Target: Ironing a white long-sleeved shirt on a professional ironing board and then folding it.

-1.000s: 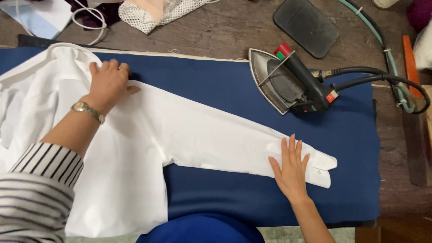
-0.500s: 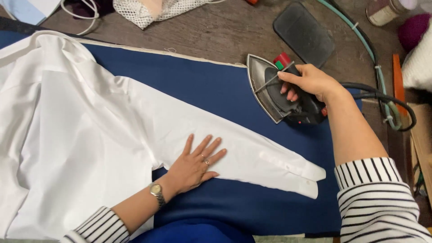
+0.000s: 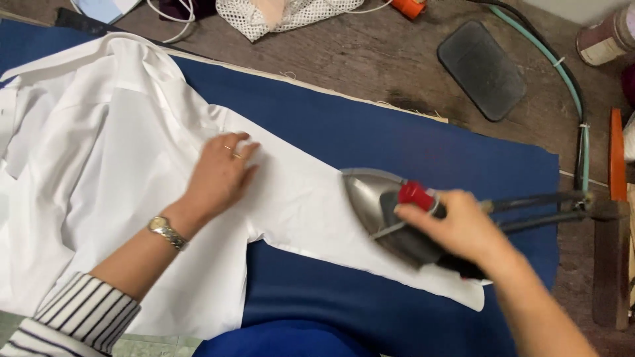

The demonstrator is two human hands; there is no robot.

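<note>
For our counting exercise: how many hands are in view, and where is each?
2. The left hand lies flat on the white shirt near the sleeve's top; the right hand grips the iron on the sleeve.

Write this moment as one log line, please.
left hand: flat on white shirt | right hand: gripping iron on sleeve | surface: blue cloth

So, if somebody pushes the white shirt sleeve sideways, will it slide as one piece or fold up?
The white shirt sleeve is thin and faintly creased, so it would probably bunch, not slide whole. The left hand and the iron lie on it, likely pinning it.
</note>
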